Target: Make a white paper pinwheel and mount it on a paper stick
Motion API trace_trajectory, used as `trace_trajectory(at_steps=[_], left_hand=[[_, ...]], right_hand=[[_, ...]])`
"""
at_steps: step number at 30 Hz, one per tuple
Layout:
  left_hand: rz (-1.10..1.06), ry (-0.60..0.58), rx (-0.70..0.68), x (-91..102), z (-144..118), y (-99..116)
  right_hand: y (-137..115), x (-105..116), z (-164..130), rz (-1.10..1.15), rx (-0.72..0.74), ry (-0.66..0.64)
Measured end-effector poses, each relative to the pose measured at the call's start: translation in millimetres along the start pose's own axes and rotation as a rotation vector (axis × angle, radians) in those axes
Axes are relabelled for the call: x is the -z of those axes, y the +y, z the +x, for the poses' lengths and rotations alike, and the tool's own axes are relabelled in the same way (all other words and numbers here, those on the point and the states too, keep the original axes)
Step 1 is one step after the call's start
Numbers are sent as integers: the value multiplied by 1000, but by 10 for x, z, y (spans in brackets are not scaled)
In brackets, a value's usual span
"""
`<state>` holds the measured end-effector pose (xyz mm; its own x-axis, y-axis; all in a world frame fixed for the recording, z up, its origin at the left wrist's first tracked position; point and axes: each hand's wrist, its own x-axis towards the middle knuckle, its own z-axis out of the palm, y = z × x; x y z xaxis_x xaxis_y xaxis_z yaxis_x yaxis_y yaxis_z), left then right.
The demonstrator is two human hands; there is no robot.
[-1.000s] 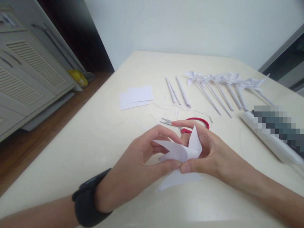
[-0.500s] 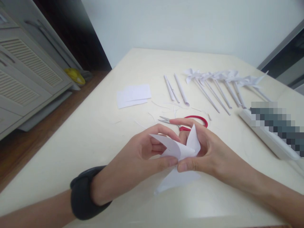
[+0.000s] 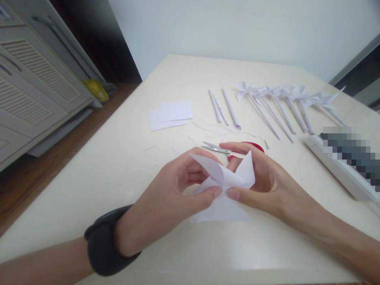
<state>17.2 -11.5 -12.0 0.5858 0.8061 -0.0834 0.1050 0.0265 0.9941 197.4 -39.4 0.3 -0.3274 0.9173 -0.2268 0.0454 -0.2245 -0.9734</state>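
Between my two hands is a white paper pinwheel (image 3: 225,211), its curved blades standing up and a flat part hanging below. My left hand (image 3: 184,186), with a black band on the wrist, pinches it near the centre with the thumb in front and fingers behind. From the other side my right hand (image 3: 261,182) grips it, thumb pressed close to the left thumb. The fingers behind the paper are partly hidden. Just beyond the hands lie scissors (image 3: 215,147) with red handles, blades apart, partly covered by my right hand.
White paper sheets (image 3: 175,113) lie at the left of the table (image 3: 118,166). Rolled paper sticks (image 3: 231,109) and thin scraps lie beyond the scissors. Several finished pinwheels on sticks (image 3: 273,114) are lined up at the back right. A white device (image 3: 335,168), partly blurred out, sits at right.
The pinwheel has tilted slightly, with its lower part swung up and more of its front face showing. Both thumbs still press near its centre. The view has shifted a little.
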Motion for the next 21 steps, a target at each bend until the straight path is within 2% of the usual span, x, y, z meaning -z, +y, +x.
trace_trajectory(at_steps=[8,16,18,21], left_hand=[[-118,-60,80,1,8,-7],[-178,-68,128,21,26,10],[-212,-62,129,27,29,17],[-237,-17,137,42,36,19]], right_hand=[[17,-21,-9,28,-15,39],[229,14,23,-90,195,17],[223,4,16,-177,268,77],[136,-4,-15,-383,504,297]])
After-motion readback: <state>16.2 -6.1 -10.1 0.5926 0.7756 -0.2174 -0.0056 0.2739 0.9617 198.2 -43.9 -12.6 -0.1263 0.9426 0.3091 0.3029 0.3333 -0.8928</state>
